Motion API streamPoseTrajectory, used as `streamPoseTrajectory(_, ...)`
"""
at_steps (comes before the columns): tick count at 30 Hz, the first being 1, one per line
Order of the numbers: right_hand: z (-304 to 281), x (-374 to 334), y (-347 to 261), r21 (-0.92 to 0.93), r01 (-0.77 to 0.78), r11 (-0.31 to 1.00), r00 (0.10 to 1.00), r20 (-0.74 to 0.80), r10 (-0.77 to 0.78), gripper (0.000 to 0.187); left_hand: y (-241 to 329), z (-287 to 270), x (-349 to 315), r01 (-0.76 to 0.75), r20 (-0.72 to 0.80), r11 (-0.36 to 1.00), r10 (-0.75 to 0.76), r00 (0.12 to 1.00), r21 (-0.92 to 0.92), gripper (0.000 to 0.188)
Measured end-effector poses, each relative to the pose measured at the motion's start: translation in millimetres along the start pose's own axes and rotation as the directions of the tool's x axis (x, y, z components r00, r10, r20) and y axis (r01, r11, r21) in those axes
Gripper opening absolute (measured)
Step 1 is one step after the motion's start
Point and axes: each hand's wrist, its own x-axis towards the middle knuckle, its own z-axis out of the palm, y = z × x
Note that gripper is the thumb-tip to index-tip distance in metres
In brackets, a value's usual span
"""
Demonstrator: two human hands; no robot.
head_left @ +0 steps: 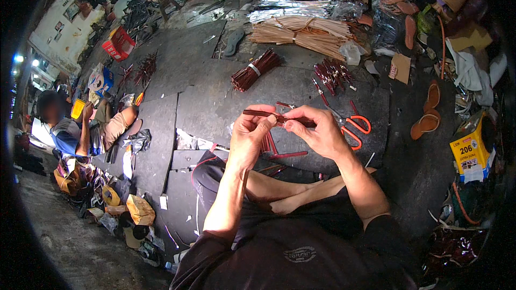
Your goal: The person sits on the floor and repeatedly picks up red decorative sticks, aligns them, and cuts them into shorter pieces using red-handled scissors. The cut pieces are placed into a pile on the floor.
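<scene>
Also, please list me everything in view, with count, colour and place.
Held strip: apparently one, dark red, centre
Loose strips: several, dark red, below it
Scissors: one, orange handles, right of centre
Tied bundle: one, dark red, upper middle
Short pieces: uncountable, dark red, right of bundle
Long strips: one bundle, beige, top
Silver strips: uncountable, behind those
Sole: one, grey, left of long strips
Sandals: two, brown, right
Box: one, red, upper left
Package: one, mostly yellow, far right
Co-worker: one, partly blue top, left
Edge clutter: uncountable, mixed colours, both sides
Left hand: one, bare, holding strip
Right hand: one, bare, holding strip
</scene>
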Motion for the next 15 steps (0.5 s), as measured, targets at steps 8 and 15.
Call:
streamPoseTrajectory(8, 5.5, -1.2, 6.9, -0.056, 0.071, 0.996, 0.994, -0.078, -0.075, 0.021, 2.8, 10.4, -6.6, -0.019, -0.063, 0.998, 0.023, 0.998, 0.062, 0.02)
streamPoseTrajectory(15, 11.2, 0.0, 17.3, -0.15, -0.02, 0.988, 0.992, -0.13, 0.0, 0.017, -11.9, 16.6, -10.9, 0.008, -0.141, 0.987, 0.015, 0.99, 0.162, 0.019)
